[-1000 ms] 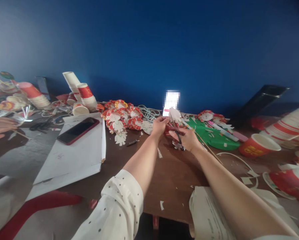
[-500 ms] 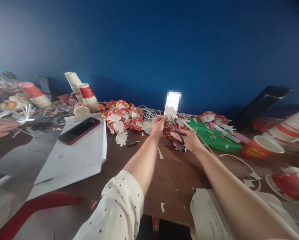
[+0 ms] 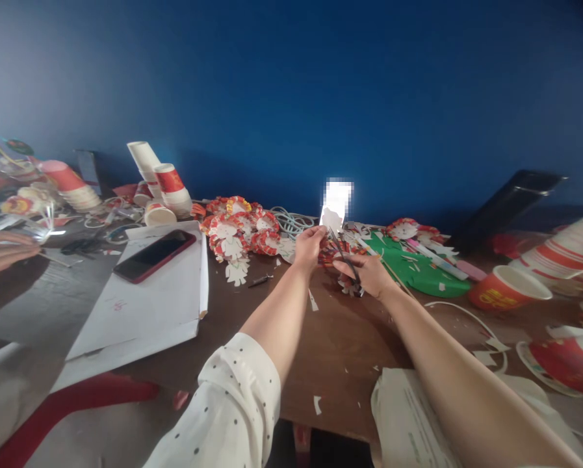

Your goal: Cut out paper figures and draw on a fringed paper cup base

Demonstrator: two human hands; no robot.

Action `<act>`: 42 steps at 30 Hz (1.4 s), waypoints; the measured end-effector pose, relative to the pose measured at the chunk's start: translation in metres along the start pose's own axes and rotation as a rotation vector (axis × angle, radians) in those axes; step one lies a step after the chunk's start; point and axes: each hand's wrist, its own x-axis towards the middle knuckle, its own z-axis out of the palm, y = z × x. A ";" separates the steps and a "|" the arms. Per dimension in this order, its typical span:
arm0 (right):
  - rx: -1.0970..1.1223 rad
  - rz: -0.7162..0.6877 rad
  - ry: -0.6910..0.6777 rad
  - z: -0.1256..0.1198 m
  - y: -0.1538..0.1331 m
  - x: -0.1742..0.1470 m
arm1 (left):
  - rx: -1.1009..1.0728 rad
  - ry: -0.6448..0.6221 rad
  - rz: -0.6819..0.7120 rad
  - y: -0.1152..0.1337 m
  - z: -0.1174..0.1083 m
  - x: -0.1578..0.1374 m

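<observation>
My left hand pinches a small white paper cutout, held up in front of a bright, blurred-out screen. Dark-handled scissors are in my right hand, with the fingers closed round the handles and the blades pointing up toward the paper. Left of my left hand lies a pile of red-and-white paper figures. More red and white paper pieces lie under and behind my hands, partly covered by them.
A black phone rests on a white box at left. Stacked paper cups stand behind it. At right are a green sheet, a red cup and a white cable. Another person's hand shows at far left.
The paper in my left hand has turned slightly, and the scissor blades have shifted a little against it. The other person's hand at far left has moved a bit.
</observation>
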 end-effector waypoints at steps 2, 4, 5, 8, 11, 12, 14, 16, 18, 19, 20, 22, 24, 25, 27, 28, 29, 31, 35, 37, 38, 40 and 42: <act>-0.014 0.009 0.005 -0.001 -0.001 0.000 | -0.002 -0.013 -0.008 0.000 0.000 0.000; -0.032 0.009 0.017 -0.002 0.000 0.001 | -0.003 -0.019 -0.017 0.001 0.001 -0.001; -0.040 0.004 0.026 -0.003 0.000 0.001 | -0.001 -0.018 -0.020 0.002 0.001 -0.002; -0.055 -0.014 0.071 -0.005 0.002 0.002 | 0.005 -0.005 -0.020 0.004 0.002 -0.003; -0.053 -0.029 0.121 -0.005 0.002 0.003 | 0.014 -0.007 -0.013 0.003 0.002 -0.002; -0.039 -0.044 0.161 -0.006 0.002 0.003 | 0.023 -0.014 -0.009 0.002 0.002 -0.002; 0.002 -0.103 0.300 -0.007 0.003 0.005 | 0.052 -0.043 -0.006 0.000 0.002 -0.002; 0.045 -0.195 0.469 -0.010 0.003 0.008 | 0.084 -0.104 -0.025 -0.002 0.002 -0.003; 0.077 -0.266 0.558 -0.013 0.004 0.011 | 0.113 -0.188 -0.069 -0.004 0.003 -0.007; 0.097 -0.278 0.560 -0.014 0.004 0.011 | 0.128 -0.230 -0.094 -0.004 0.003 -0.009; 0.122 -0.275 0.545 -0.014 0.003 0.011 | 0.145 -0.271 -0.120 -0.005 0.003 -0.011; 0.169 -0.243 0.502 -0.014 0.002 0.010 | 0.168 -0.350 -0.163 -0.005 0.003 -0.015; 0.179 -0.225 0.489 -0.012 0.001 0.009 | 0.166 -0.411 -0.195 -0.004 0.003 -0.017; 0.167 -0.226 0.498 -0.011 0.001 0.009 | 0.154 -0.431 -0.208 -0.004 0.002 -0.017; 0.131 -0.239 0.526 -0.010 0.001 0.009 | 0.125 -0.442 -0.227 -0.003 0.001 -0.018; 0.117 -0.245 0.534 -0.010 0.001 0.010 | 0.113 -0.444 -0.235 -0.003 0.001 -0.018; 0.108 -0.249 0.537 -0.010 0.002 0.010 | 0.102 -0.447 -0.244 -0.003 0.001 -0.018; 0.100 -0.253 0.533 -0.011 0.003 0.011 | 0.079 -0.447 -0.262 -0.002 0.001 -0.018; 0.077 -0.260 0.533 -0.013 0.004 0.012 | 0.049 -0.423 -0.309 0.001 0.004 -0.020; 0.070 -0.258 0.536 -0.013 0.005 0.012 | 0.074 -0.430 -0.332 0.002 0.004 -0.020; 0.069 -0.256 0.538 -0.013 0.005 0.012 | 0.095 -0.439 -0.340 0.002 0.004 -0.020; 0.072 -0.249 0.536 -0.013 0.006 0.012 | 0.141 -0.462 -0.347 0.002 0.004 -0.021; 0.074 -0.243 0.533 -0.013 0.006 0.012 | 0.185 -0.491 -0.341 0.003 0.002 -0.021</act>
